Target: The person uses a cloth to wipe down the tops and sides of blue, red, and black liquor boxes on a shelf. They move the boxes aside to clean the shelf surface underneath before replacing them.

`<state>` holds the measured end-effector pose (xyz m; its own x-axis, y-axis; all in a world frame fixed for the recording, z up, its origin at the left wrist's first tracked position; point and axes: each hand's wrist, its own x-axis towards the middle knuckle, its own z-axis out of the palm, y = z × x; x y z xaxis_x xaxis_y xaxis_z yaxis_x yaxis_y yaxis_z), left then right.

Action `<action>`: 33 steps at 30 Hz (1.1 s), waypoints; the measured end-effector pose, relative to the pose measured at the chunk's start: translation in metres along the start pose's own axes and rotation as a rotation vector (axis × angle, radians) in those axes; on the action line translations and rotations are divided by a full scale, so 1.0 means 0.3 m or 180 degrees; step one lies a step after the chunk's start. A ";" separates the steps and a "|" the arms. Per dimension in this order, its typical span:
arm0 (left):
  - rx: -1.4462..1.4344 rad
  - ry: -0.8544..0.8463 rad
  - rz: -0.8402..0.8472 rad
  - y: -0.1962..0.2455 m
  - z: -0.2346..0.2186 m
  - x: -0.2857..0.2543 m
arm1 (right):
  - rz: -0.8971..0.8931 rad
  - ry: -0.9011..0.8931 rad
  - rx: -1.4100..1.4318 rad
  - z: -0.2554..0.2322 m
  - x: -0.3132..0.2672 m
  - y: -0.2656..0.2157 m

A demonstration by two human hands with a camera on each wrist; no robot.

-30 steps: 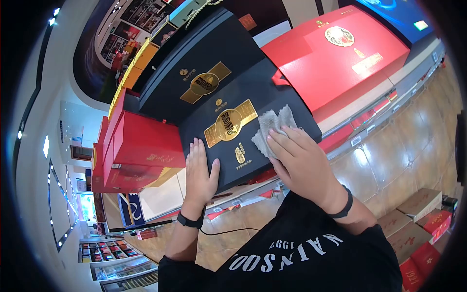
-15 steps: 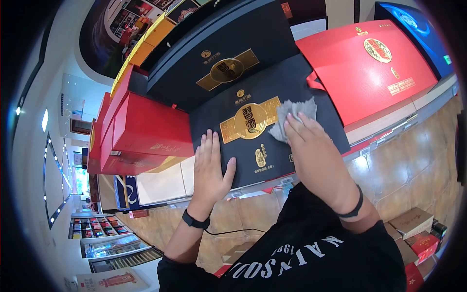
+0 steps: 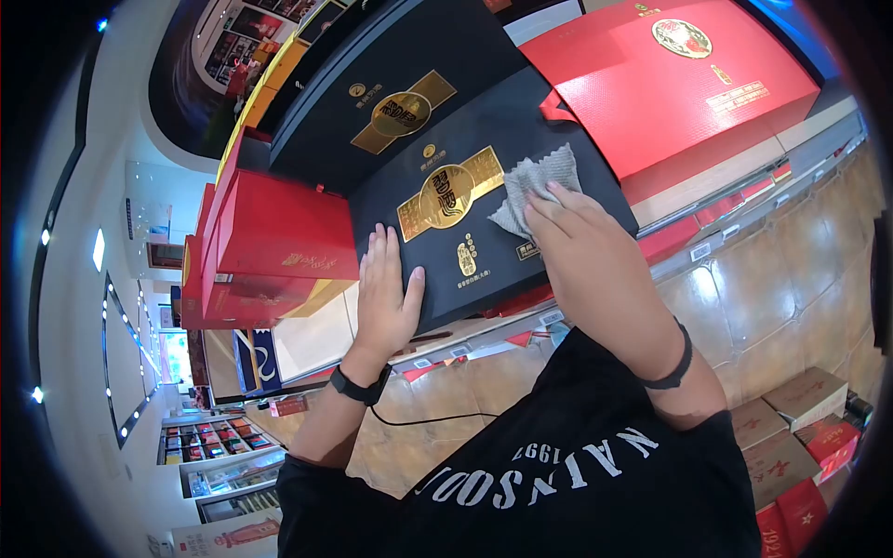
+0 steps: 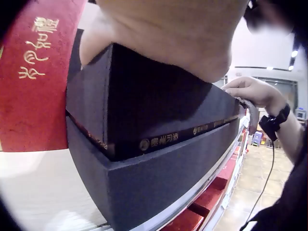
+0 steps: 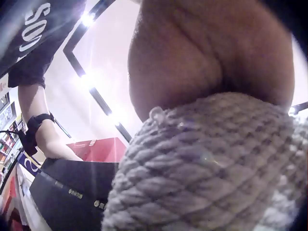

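Note:
A flat dark box (image 3: 498, 244) with gold emblems lies on the counter. My left hand (image 3: 386, 302) rests flat near its left front corner, fingers extended and thumb apart. In the left wrist view, the palm's heel lies over the corner of the dark box (image 4: 159, 108). Toward the box's right side, my right hand (image 3: 595, 246) presses a grey textured cloth (image 3: 549, 177) onto the top, fingers fairly straight over it. In the right wrist view, the cloth (image 5: 207, 163) bunches under the palm and hides the fingertips.
Behind the dark box stands another dark box (image 3: 372, 84) with a matching gold emblem. A large red box (image 3: 642, 121) is at the right, and red boxes (image 3: 288, 232) stand at the left. Cartons (image 3: 809, 395) sit on the tiled floor at lower right.
The right hand and cloth have slid away from the box's front edge, uncovering a small label there. The left hand stays by the left corner. The head view has shifted.

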<state>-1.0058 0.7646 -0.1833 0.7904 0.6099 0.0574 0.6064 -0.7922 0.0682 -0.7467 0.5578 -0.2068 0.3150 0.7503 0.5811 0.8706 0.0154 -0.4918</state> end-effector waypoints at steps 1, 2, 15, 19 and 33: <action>-0.0020 -0.0016 -0.0002 0.000 -0.001 0.001 | -0.0020 0.0010 -0.0028 -0.015 -0.015 0.004; -0.0021 -0.0033 0.0007 0.000 -0.002 0.001 | 0.0009 0.0027 -0.0014 -0.030 -0.025 0.007; -0.0046 -0.0083 0.0005 0.017 -0.033 0.013 | 0.0438 -0.0301 -0.0325 0.018 0.092 -0.037; -0.0072 -0.0060 -0.0044 0.024 -0.040 0.018 | 0.0415 -0.0326 -0.0452 0.046 0.144 -0.036; -0.0310 0.0293 -0.0167 0.040 -0.035 -0.008 | 0.0235 -0.0479 -0.0427 0.003 0.106 -0.043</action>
<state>-1.0012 0.7538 -0.1722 0.7438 0.6532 0.1419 0.6318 -0.7563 0.1697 -0.7484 0.5820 -0.1826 0.3285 0.8366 0.4384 0.8929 -0.1238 -0.4328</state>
